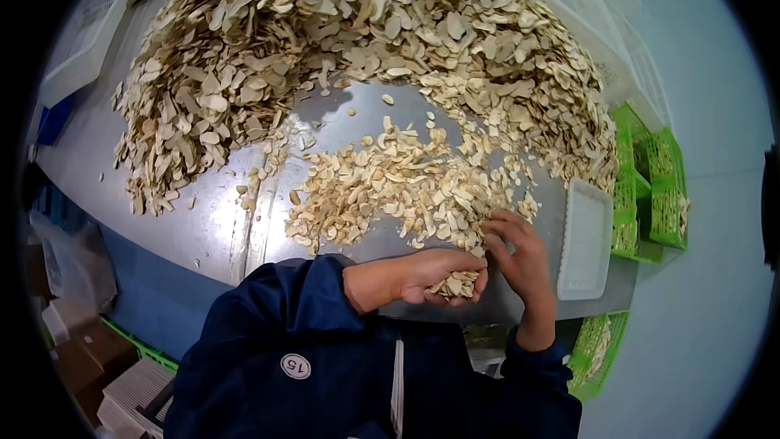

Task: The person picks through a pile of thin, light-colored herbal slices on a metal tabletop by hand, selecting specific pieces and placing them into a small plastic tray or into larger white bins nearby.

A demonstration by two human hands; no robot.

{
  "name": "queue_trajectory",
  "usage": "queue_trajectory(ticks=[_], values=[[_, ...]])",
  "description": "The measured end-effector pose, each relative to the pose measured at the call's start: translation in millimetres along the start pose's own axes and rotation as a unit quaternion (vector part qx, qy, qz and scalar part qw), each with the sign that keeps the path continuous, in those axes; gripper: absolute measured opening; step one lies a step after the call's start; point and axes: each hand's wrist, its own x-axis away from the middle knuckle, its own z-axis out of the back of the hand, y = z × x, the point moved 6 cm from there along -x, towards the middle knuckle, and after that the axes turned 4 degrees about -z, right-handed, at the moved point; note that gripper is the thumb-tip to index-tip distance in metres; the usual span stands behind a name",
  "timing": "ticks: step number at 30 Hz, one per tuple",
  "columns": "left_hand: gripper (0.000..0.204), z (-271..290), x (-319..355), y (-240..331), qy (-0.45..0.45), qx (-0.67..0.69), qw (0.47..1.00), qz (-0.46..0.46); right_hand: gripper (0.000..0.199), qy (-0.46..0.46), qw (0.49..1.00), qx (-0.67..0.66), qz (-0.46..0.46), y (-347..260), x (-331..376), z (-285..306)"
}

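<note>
My left hand point(443, 271) is cupped palm up near the table's front edge, its fingers curled round a handful of pale dried slices point(455, 285). Close by on its right, my right hand point(520, 256) has its thumb and fingers apart, with nothing visible between them. Its fingertips reach the near right edge of a loose spread of small cream-coloured slices point(398, 183) on the metal table point(203, 232). Behind that spread, a large heap of bigger tan slices point(390, 24) curves from the left round to the right.
A shallow white tray point(585, 240) lies at the table's right edge. Green crates point(650, 183) with slices stand beyond it, and another green crate point(600, 354) sits lower. White plastic baskets point(89, 36) flank the heap. Cardboard boxes point(93, 358) and a clear plastic bag point(69, 264) are at lower left.
</note>
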Motion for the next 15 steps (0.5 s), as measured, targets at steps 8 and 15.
queue_trajectory(ticks=[8, 15], values=[[0.045, -1, 5, -6, -0.012, -0.015, 1.000, -0.004, 0.022, 0.153, 0.986, 0.062, 0.028, -13, -37, -15], [0.043, 0, 8, -3, -0.005, 0.004, 1.000, -0.011, 0.027, 0.103, 0.989, 0.005, -0.105, 16, -21, -4]])
